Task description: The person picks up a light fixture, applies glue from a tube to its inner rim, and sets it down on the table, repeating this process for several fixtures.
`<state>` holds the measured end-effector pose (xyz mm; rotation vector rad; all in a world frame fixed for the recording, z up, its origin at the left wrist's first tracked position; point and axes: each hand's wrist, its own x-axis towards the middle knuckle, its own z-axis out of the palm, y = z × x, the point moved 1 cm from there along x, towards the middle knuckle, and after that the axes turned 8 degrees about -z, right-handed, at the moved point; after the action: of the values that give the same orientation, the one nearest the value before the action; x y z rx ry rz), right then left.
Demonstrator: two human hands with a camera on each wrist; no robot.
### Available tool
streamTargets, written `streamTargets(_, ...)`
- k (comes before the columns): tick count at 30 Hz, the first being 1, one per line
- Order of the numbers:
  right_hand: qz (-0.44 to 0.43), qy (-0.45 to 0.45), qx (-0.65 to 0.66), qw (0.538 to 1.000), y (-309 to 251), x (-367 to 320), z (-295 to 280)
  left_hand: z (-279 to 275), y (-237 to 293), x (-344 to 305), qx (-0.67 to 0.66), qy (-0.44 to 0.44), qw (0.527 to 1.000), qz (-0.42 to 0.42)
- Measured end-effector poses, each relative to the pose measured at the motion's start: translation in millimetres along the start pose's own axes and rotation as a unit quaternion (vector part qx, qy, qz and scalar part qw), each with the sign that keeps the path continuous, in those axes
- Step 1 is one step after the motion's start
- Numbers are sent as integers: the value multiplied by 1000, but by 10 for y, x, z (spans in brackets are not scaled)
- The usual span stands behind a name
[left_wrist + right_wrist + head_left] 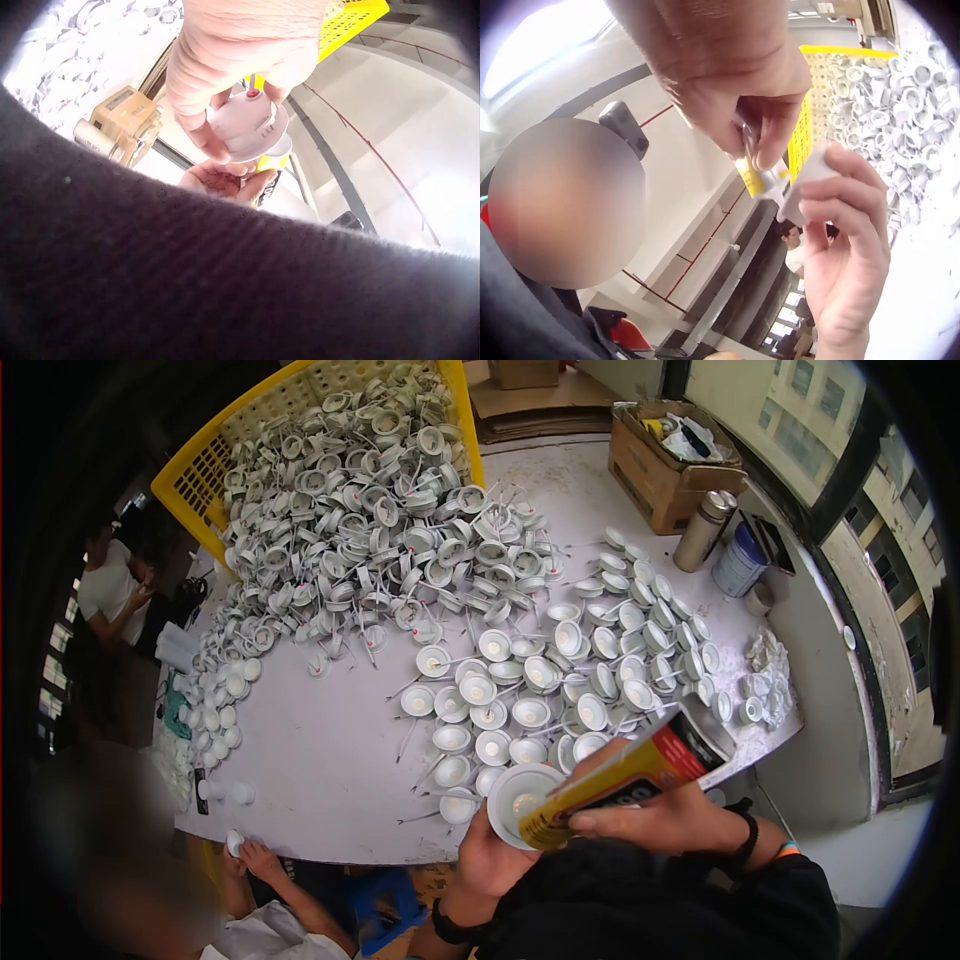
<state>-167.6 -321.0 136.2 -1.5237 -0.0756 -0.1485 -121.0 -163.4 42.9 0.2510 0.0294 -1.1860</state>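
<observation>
My left hand (493, 857) holds a round white lamp housing (520, 796) by its rim, its hollow side up in the head view. The left wrist view shows the housing's back (247, 126) between the fingers of that hand (244, 56). A yellow, black and red tube (625, 775) is gripped in my right hand (665, 820), its lower end at the housing's rim. In the right wrist view the tube's yellow end (756, 178) comes out below my right hand (731, 82), beside the housing (807, 184). Whether the tube touches the housing is unclear.
Rows of white housings (530, 711) stand just beyond my hands. Behind them a heap of wired housings spills from a yellow crate (473, 430). A cardboard box (655, 475), a metal flask (704, 531) and a blue-white can (741, 560) stand right. Another person's hands (258, 860) are at lower left.
</observation>
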Motion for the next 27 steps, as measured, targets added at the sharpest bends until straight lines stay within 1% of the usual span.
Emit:
streamTargets(1, -2, 5, 5, 1000, 89, 18, 17, 2, -1, 5, 5, 4, 1000, -5)
streamTargets(3, -54, 45, 59, 996, 217, 64, 75, 11, -8, 13, 9, -25, 999, 17)
streamTargets(4, -86, 61, 28, 994, 251, 91, 80, -17, -11, 10, 31, -31, 999, 26)
streamTargets(5, -51, 84, 15, 995, 257, 97, 78, -31, -6, 3, 32, -26, 999, 23)
streamTargets(7, -52, 118, 39, 991, 335, 126, 64, -40, 15, 13, 23, -37, 999, 15)
streamTargets(9, -40, 123, 30, 991, 339, 117, 59, -34, 8, 9, 18, -36, 999, 24)
streamTargets(10, -28, 128, 19, 991, 339, 111, 56, -15, 0, -15, 35, 36, 998, 26)
streamTargets(11, -34, 120, 21, 992, 328, 100, 55, -8, 10, -32, 51, 108, 992, 32)
streamTargets(12, -10, 160, 63, 985, 319, 81, 41, -31, 41, -29, 53, 107, 992, 49)
streamTargets(13, 17, 194, 105, 975, 319, 70, 29, -94, 88, -39, 75, 137, 984, 79)
streamTargets(14, 7, 203, 106, 973, 325, 60, 2, -171, 150, -73, 96, 171, 975, 108)
streamTargets(15, -3, 215, 108, 971, 339, 49, -34, -260, 235, -122, 97, 176, 971, 127)
streamTargets(16, -12, 240, 103, 965, 348, 48, -42, -380, 343, -192, 94, 183, 966, 155)
streamTargets(17, 8, 246, 90, 965, 391, 36, -65, -533, 452, -284, 91, 193, 960, 182)
streamTargets(19, 4, 254, 90, 963, 491, -1, -80, -977, 685, -499, 101, 206, 949, 218)
streamTargets(21, 13, 271, 75, 959, 552, -38, -46, -1392, 948, -727, 172, 298, 913, 221)
streamTargets(22, 12, 276, 73, 958, 601, -75, -32, -1737, 1043, -838, 122, 319, 913, 224)
streamTargets(23, -10, 268, 75, 960, 688, -82, -42, -2040, 1130, -932, 80, 321, 911, 247)
streamTargets(24, -28, 260, 69, 963, 813, -92, -87, -2227, 1240, -1015, 67, 331, 905, 260)
streamTargets(25, -63, 288, 22, 955, 958, -58, -133, -2331, 1329, -1097, 47, 334, 897, 286)
streamTargets(26, 19, 303, 21, 953, 655, -8, 27, -2540, 1432, -1211, 37, 360, 896, 257)
streamTargets(27, 12, 317, 69, 946, 659, 18, 62, -2723, 1465, -1309, 18, 381, 884, 270)
